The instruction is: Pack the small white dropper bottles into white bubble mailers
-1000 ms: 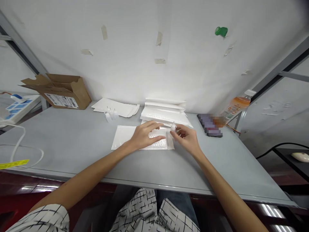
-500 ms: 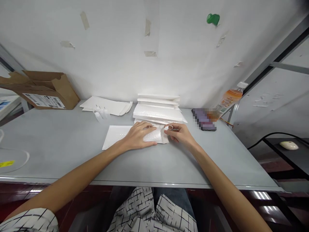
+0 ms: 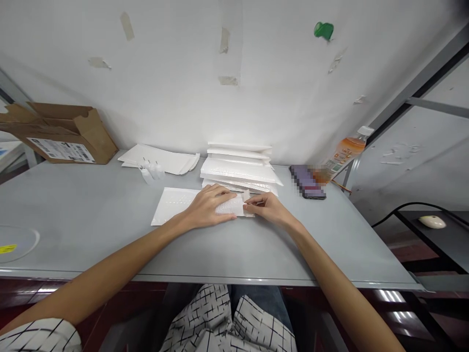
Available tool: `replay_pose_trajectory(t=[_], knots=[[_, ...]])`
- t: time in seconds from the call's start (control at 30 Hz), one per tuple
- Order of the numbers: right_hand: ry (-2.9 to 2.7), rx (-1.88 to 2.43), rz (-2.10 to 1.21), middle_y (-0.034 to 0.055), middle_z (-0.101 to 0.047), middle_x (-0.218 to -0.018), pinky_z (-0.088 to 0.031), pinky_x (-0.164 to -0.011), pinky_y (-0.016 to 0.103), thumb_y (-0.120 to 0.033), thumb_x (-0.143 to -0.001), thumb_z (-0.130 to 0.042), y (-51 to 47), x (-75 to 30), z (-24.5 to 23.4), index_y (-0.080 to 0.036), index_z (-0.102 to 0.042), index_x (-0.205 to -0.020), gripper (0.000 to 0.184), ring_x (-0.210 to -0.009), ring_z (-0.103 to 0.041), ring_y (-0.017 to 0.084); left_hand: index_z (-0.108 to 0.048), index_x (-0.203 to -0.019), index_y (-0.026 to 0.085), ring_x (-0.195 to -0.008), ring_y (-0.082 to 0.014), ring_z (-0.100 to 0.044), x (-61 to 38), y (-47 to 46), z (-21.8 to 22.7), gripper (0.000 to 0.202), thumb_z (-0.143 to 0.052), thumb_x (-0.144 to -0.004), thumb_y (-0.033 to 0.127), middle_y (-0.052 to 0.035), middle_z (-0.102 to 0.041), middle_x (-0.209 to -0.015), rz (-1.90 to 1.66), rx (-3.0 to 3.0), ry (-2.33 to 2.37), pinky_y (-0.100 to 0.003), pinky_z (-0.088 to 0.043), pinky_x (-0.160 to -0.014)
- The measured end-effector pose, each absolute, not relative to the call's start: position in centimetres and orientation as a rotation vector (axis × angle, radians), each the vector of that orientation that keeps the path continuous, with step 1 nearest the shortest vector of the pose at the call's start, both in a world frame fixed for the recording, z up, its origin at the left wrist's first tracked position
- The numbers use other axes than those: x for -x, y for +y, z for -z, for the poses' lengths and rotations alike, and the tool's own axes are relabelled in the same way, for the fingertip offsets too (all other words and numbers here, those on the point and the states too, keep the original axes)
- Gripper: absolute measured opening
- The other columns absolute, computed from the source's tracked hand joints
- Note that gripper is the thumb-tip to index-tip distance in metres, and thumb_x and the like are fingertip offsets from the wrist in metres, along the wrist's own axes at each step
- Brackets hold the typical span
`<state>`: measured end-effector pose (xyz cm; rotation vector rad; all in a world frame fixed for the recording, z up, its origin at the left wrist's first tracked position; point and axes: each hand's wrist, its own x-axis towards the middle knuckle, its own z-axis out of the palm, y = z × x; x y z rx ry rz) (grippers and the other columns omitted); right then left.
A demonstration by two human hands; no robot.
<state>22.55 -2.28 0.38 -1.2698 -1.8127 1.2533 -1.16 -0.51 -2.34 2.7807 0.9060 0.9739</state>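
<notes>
A white bubble mailer (image 3: 227, 207) lies flat on the grey table, with its open end toward the right. My left hand (image 3: 210, 205) rests across the mailer, thumb and fingers apart, pressing it down. At the open end, my right hand (image 3: 266, 208) has thumb and fingers pinched together. Only a sliver of the small white item (image 3: 245, 207) shows at those fingertips; the rest is hidden. Left of my left hand, a flat white envelope part (image 3: 172, 203) sticks out; whether it belongs to the same mailer, I cannot tell.
Behind my hands stands a stack of white mailers (image 3: 238, 168). More white envelopes (image 3: 161, 157) and small white pieces (image 3: 152, 172) lie to the left, near an open cardboard box (image 3: 69, 137). A phone (image 3: 308, 182) and an orange drink bottle (image 3: 344, 154) are at the right.
My right hand has shifted left to the mailer's open end. The white item's loop, visible before, is now out of sight. My left hand stays on the mailer.
</notes>
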Motion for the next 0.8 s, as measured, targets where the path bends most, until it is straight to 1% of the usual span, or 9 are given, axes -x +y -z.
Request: replay_pose_trajectory(t=[0.1, 0.17, 0.23, 0.27, 0.33, 0.43, 0.5, 0.63, 0.8], knots=[[-1.955, 1.241, -1.133, -0.0021, -0.051, -0.059, -0.029, -0.053, 0.025, -0.032, -0.079, -0.061, -2.2, -22.1, 0.4, -0.018, -0.072, -0.068, 0.02, -0.057, -0.036, 0.01, -0.065, -0.121, 0.021, -0.099, -0.0242, -0.062, 1.1, -0.6, 2.5, 0.047, -0.069, -0.086, 0.052, -0.0086, -0.068, -0.109, -0.963, -2.796, 0.903, -0.04, -0.046, -0.086], [-2.054, 1.265, -0.991, -0.0037, -0.041, -0.054, -0.023, -0.052, 0.025, -0.023, -0.075, -0.058, -2.2, -21.6, 0.7, -0.017, -0.064, -0.056, 0.02, -0.056, -0.029, 0.009, -0.066, -0.119, 0.021, -0.098, -0.024, -0.062, 1.0, -0.6, 2.6, 0.045, -0.069, -0.085, 0.052, -0.0085, -0.068, -0.109, -0.94, -2.808, 0.902, -0.039, -0.046, -0.085], [-2.089, 1.301, -0.885, -0.0045, -0.036, -0.052, -0.02, -0.052, 0.026, -0.017, -0.07, -0.056, -2.3, -21.3, 0.7, -0.017, -0.057, -0.05, 0.02, -0.055, -0.027, 0.009, -0.066, -0.118, 0.021, -0.097, -0.0239, -0.062, 1.0, -0.6, 2.7, 0.046, -0.07, -0.084, 0.052, -0.0086, -0.068, -0.109, -0.924, -2.816, 0.895, -0.039, -0.045, -0.084], [-2.079, 1.309, -0.879, -0.0046, -0.037, -0.052, -0.021, -0.052, 0.025, -0.016, -0.07, -0.056, -2.3, -21.3, 0.7, -0.017, -0.059, -0.052, 0.018, -0.055, -0.028, 0.009, -0.066, -0.118, 0.02, -0.097, -0.0239, -0.062, 1.0, -0.6, 2.7, 0.046, -0.07, -0.084, 0.052, -0.0088, -0.068, -0.109, -0.923, -2.818, 0.892, -0.039, -0.046, -0.084], [-2.023, 1.297, -0.957, -0.004, -0.046, -0.056, -0.027, -0.053, 0.024, -0.02, -0.071, -0.059, -2.3, -21.5, 0.5, -0.017, -0.068, -0.063, 0.013, -0.056, -0.034, 0.009, -0.065, -0.119, 0.019, -0.099, -0.0242, -0.061, 1.0, -0.6, 2.6, 0.048, -0.071, -0.084, 0.052, -0.0093, -0.068, -0.11, -0.934, -2.819, 0.884, -0.04, -0.046, -0.086], [-1.93, 1.276, -1.069, -0.0003, -0.061, -0.067, -0.033, -0.054, 0.024, -0.028, -0.074, -0.062, -2.2, -21.8, 0.4, -0.016, -0.075, -0.078, 0.017, -0.057, -0.042, 0.01, -0.064, -0.121, 0.019, -0.101, -0.0241, -0.061, 1.1, -0.6, 2.5, 0.049, -0.069, -0.085, 0.052, -0.0097, -0.067, -0.111, -0.947, -2.825, 0.869, -0.04, -0.046, -0.088], [-1.937, 1.24, -1.063, 0.0004, -0.062, -0.067, -0.031, -0.052, 0.024, -0.026, -0.075, -0.061, -2.1, -21.7, 0.5, -0.016, -0.074, -0.074, 0.017, -0.055, -0.04, 0.009, -0.064, -0.121, 0.019, -0.101, -0.0237, -0.061, 1.0, -0.6, 2.4, 0.048, -0.069, -0.086, 0.051, -0.0094, -0.068, -0.111, -0.944, -2.832, 0.86, -0.04, -0.046, -0.087], [-2.009, 1.165, -0.986, -0.0022, -0.051, -0.057, -0.027, -0.051, 0.024, -0.018, -0.072, -0.056, -2.2, -21.1, 0.8, -0.015, -0.067, -0.059, 0.017, -0.054, -0.034, 0.008, -0.065, -0.119, 0.018, -0.1, -0.0239, -0.062, 1.0, -0.7, 2.3, 0.046, -0.069, -0.086, 0.05, -0.0092, -0.068, -0.111, -0.923, -2.839, 0.863, -0.039, -0.046, -0.086], [-1.962, 1.19, -1.024, -0.0002, -0.064, -0.072, -0.031, -0.052, 0.024, -0.022, -0.077, -0.058, -2.0, -21.4, 0.9, -0.017, -0.075, -0.075, 0.018, -0.056, -0.039, 0.009, -0.065, -0.119, 0.018, -0.099, -0.0238, -0.061, 1.0, -0.7, 2.3, 0.047, -0.069, -0.085, 0.052, -0.0085, -0.068, -0.11, -0.915, -2.832, 0.879, -0.038, -0.046, -0.083]])
